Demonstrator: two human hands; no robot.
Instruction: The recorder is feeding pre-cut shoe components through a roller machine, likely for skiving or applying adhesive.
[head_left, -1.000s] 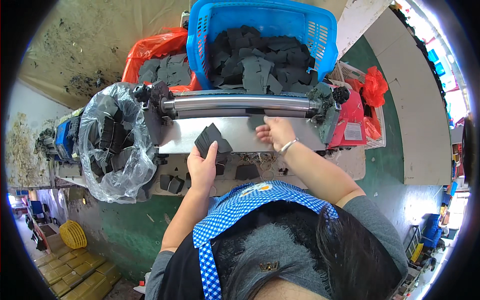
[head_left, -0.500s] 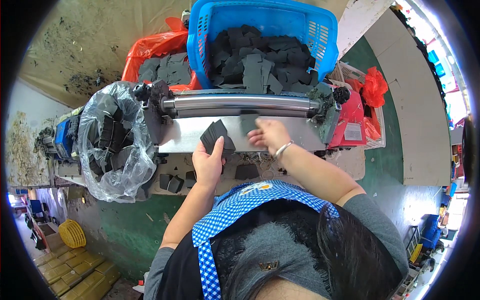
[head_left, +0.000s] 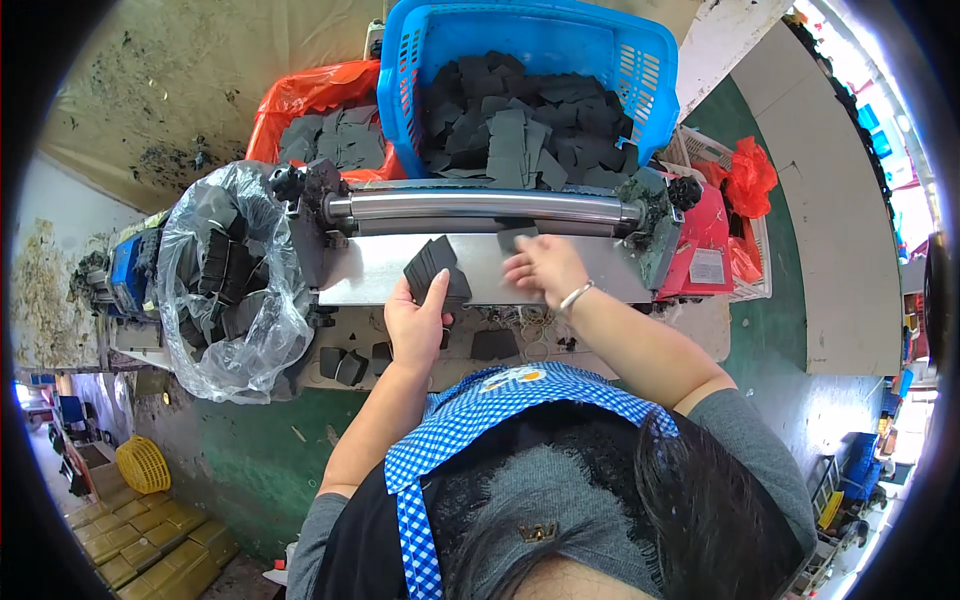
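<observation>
My left hand (head_left: 415,322) is closed round a fanned stack of flat black pieces (head_left: 434,268), thumb on top, over the left half of the metal feed plate (head_left: 375,268). To its right, my right hand (head_left: 550,270) pinches a single black piece (head_left: 517,236) at its near edge; the fingers are slightly blurred. The far edge of that piece reaches the gap under the shiny steel roller (head_left: 480,206). Whether the roller grips it, I cannot tell.
Behind the roller stands a blue basket (head_left: 540,28) heaped with black pieces. A red bag (head_left: 272,112) of more pieces is at its left. A clear plastic bag (head_left: 235,365) of black scraps hangs left of the machine. Several black pieces (head_left: 495,345) lie on the ledge below the plate.
My right hand has moved slightly right and away from me, bringing the single piece up to the roller. My left hand with its stack has hardly moved.
</observation>
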